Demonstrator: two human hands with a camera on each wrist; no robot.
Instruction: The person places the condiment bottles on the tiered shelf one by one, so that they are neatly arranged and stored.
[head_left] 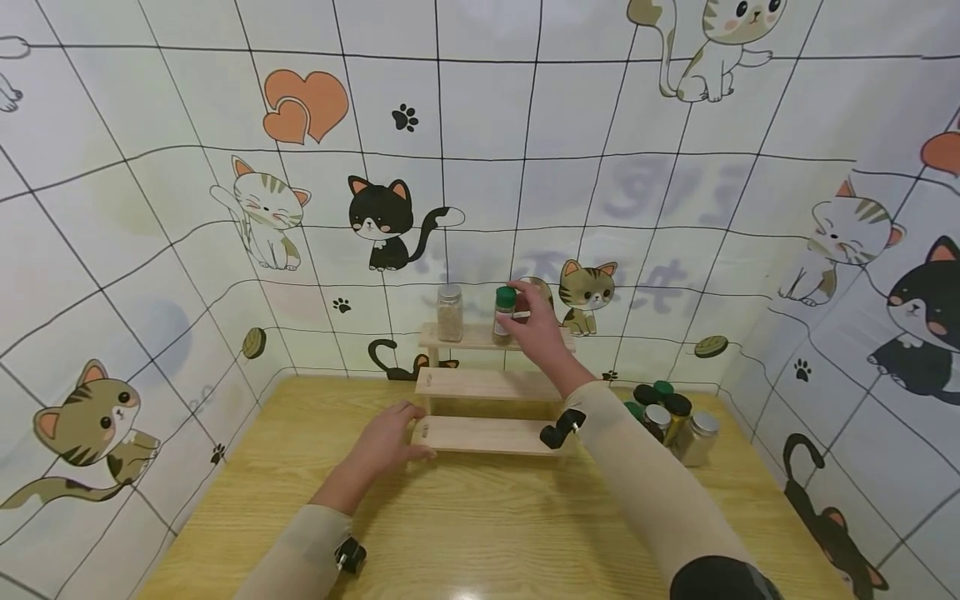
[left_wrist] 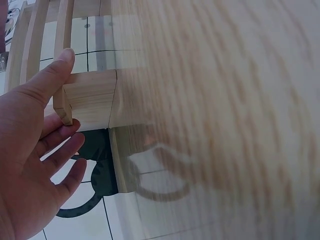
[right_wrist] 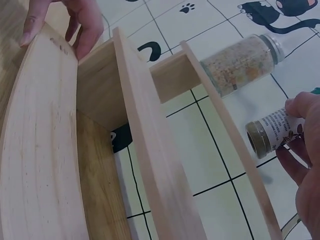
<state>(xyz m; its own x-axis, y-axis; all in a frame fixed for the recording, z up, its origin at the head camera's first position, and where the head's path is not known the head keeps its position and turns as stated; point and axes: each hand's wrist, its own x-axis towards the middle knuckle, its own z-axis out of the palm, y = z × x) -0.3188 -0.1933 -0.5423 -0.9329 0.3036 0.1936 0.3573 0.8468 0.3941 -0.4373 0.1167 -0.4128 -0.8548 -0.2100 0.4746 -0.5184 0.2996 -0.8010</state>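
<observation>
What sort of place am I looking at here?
Perhaps a kitchen-style corner, though the pictures cannot confirm that: a wood-grain table meets walls covered in cartoon cats, and it carries a three-tiered wooden rack beside a cluster of lidded jars.

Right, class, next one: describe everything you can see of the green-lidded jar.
The jar is small and clear, like glass, with a green lid on, a white printed label and brownish contents. The right hand pinches it, roughly upright, at the top shelf, right of the other jar. Its base seems just clear of the wood.
</observation>
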